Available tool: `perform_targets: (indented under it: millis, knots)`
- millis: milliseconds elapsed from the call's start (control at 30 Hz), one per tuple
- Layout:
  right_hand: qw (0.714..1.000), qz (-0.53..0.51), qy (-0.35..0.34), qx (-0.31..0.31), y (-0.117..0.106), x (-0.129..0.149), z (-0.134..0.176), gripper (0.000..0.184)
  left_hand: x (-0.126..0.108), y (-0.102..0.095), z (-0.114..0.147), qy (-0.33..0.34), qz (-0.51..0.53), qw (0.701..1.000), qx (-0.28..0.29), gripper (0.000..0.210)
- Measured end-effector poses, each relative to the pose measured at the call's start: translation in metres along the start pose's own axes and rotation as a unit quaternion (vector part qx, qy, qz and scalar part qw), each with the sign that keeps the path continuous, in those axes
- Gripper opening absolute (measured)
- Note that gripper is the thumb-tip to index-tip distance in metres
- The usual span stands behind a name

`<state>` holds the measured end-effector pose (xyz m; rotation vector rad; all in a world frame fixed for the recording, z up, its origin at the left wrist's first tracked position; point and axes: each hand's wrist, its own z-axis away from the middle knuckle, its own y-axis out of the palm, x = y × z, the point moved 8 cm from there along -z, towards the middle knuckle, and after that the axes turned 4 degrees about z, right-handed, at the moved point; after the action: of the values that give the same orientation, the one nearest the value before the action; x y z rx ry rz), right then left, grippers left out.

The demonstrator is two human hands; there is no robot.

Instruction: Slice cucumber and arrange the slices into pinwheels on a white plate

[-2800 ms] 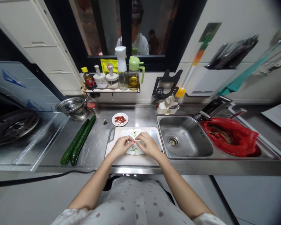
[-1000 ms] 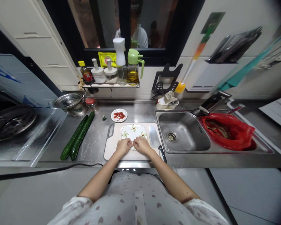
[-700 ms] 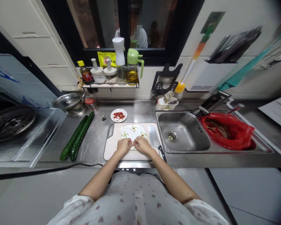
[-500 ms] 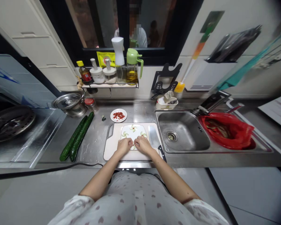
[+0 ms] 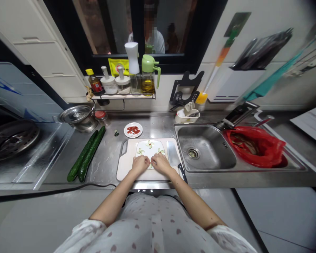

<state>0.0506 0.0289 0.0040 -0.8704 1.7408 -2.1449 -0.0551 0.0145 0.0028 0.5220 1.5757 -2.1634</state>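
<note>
A white square plate point(image 5: 150, 150) rests on the cutting board point(image 5: 125, 165). Pinwheels of thin green-edged cucumber slices point(image 5: 149, 143) lie along its sides, the far one with a red bit in its middle. Over the plate's near edge, my left hand point(image 5: 140, 164) and my right hand point(image 5: 160, 162) almost meet, fingertips bent together above the nearest pinwheel. Both are closed in a pinch; whatever is between the fingers is too small to make out. To the right of my right hand, a kitchen knife point(image 5: 173, 154) lies on the board, its black handle toward me.
Beyond the board stands a small white dish point(image 5: 125, 130) of chopped red pieces. Two whole cucumbers point(image 5: 91, 154) lie at left, near a lidded steel pot point(image 5: 86, 121). At right is the sink point(image 5: 208, 147), with a red plastic bag point(image 5: 268, 149) beside it. A seasoning rack point(image 5: 123, 96) hangs behind.
Almost nothing differs. Both hands stay at the plate's near edge with only a slight shift of the fingers, and the camera view has moved a little.
</note>
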Motion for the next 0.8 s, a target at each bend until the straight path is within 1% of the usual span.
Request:
perform_targets:
  millis: [267, 433, 533, 667, 800]
  knots:
    - [1.0, -0.002, -0.007, 0.003, 0.004, 0.006, -0.003, 0.016, 0.003, 0.002, -0.001, 0.008, -0.008, 1.0, -0.001, 0.018]
    - [1.0, -0.004, -0.007, 0.002, 0.005, 0.005, -0.002, 0.015, 0.004, 0.003, 0.001, 0.0, 0.009, 1.0, 0.004, 0.018]
    - [1.0, -0.015, 0.004, -0.006, 0.001, 0.002, 0.001, 0.015, 0.007, 0.0, 0.002, 0.0, 0.039, 0.999, 0.0, 0.017]
    - [0.999, -0.032, 0.017, -0.021, -0.004, -0.002, 0.007, 0.014, 0.018, -0.01, 0.003, -0.005, 0.057, 0.998, -0.028, 0.017]
    - [0.999, -0.031, 0.021, -0.01, -0.002, 0.001, 0.013, 0.014, 0.025, -0.015, 0.003, -0.008, 0.053, 0.998, -0.038, 0.016]
